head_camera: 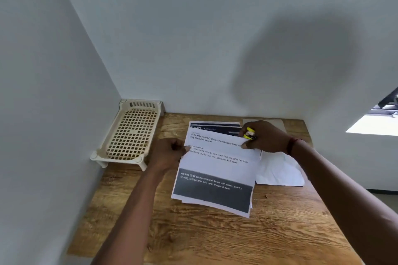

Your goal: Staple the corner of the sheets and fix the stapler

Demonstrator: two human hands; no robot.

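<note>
Two bare forearms reach forward over a wooden table (215,236). Left hand (168,153) pinches the left edge of a stack of printed sheets (217,170), which lies at the table's middle, its far edge lifted. Right hand (265,136) pinches the top sheet's far right corner while its fingers curl round a small yellow object (249,133). Loose white paper (280,170) lies just right of the stack; a cream perforated rack (131,133) stands in the far left corner against the wall.
</note>
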